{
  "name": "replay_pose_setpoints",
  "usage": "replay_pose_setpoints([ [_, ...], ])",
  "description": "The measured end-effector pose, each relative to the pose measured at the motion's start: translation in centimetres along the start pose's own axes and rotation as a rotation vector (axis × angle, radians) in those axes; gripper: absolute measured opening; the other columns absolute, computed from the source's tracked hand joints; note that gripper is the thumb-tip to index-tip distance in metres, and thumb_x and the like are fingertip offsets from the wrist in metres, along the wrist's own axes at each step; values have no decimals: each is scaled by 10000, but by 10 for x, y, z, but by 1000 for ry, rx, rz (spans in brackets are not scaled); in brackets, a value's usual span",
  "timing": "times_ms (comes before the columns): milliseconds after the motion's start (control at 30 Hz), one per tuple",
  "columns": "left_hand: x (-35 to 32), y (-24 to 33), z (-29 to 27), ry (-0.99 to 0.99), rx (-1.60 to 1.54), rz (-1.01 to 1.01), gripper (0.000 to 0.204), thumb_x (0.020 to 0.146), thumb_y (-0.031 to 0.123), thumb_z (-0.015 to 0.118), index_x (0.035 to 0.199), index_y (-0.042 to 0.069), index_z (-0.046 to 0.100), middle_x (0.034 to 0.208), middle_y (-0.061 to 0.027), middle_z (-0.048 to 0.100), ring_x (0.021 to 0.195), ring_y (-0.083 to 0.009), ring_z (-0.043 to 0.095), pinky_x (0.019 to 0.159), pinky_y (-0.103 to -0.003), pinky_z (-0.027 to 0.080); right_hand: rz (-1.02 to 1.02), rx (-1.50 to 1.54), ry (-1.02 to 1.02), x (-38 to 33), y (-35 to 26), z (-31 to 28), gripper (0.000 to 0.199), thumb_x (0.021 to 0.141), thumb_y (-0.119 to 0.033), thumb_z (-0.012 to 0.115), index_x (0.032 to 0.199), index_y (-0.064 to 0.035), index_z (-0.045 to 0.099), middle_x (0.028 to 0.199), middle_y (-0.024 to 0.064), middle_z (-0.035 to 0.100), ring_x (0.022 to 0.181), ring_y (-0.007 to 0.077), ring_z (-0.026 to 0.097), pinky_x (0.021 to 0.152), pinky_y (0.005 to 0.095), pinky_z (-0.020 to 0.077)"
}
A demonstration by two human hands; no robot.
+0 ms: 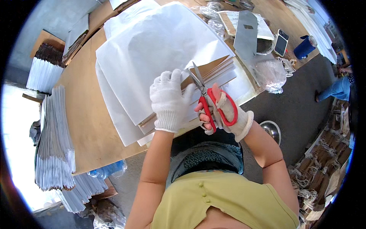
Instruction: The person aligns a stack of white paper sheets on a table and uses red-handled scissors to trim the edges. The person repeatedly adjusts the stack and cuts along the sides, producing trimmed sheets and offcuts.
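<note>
The wooden surface (85, 126) stretched from the left side across to the upper right. On it lay a broad stack of white sheets (152, 49), its layers slightly askew, with brown layers showing along the edge nearest the person. At the left, tall bundles of folded paper (55, 152) stood beside the surface. A grey metal plate (246, 36) lay right of the stack, near a clear plastic bag (271, 74). The left hand (167, 97), in a white glove, was at the stack's near edge, fingers bent; whether its grip pinched a sheet could not be told. The right hand (225, 113), in a worn glove with bare fingertips, had its grip closed round the red handles of the scissors (202, 89). These were over the near edge, just right of the left hand, blades parted and pointing away from the body. Farther right were a blue flask (305, 47) and a phone (281, 42).
</note>
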State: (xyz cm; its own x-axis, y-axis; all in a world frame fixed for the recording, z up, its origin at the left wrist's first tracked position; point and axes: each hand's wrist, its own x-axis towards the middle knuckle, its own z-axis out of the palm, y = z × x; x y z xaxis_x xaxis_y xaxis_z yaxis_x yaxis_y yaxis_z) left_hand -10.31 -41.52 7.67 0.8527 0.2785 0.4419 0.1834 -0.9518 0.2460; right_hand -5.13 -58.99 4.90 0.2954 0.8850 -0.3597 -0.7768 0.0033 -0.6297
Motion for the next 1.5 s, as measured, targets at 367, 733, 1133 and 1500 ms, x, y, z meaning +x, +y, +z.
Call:
replay_pose_setpoints([
  [367,-4,-7,15,4,51,-19,163,860,145,608,1020,116,610,979,-79,612,916,-302,590,798,-431,476,-81,-177,405,-28,-23,-61,516,918,-548,561,947,-33,554,556,21,553,436,160,560,379,294,458],
  [733,48,-53,-22,-503,-170,174,224,893,227,582,1040,78,662,969,-145,636,922,-328,610,846,-397,482,1,-125,74,-14,57,15,515,977,-516,458,1111,-23,523,717,54,570,611,180,586,679,343,515],
  [1133,81,-64,-29,-880,-466,-87,357,867,357,620,1087,82,682,962,-82,665,885,-207,589,846,-303,462,228,-301,-9,37,93,85,452,970,-427,541,991,24,531,633,34,524,456,147,503,453,264,451],
  [1500,87,-46,-62,-7,188,308,209,832,94,554,1021,97,643,957,-126,615,874,-339,619,821,-422,498,49,39,33,-22,31,40,714,889,-711,431,1084,-33,545,722,56,519,568,178,515,537,308,429],
])
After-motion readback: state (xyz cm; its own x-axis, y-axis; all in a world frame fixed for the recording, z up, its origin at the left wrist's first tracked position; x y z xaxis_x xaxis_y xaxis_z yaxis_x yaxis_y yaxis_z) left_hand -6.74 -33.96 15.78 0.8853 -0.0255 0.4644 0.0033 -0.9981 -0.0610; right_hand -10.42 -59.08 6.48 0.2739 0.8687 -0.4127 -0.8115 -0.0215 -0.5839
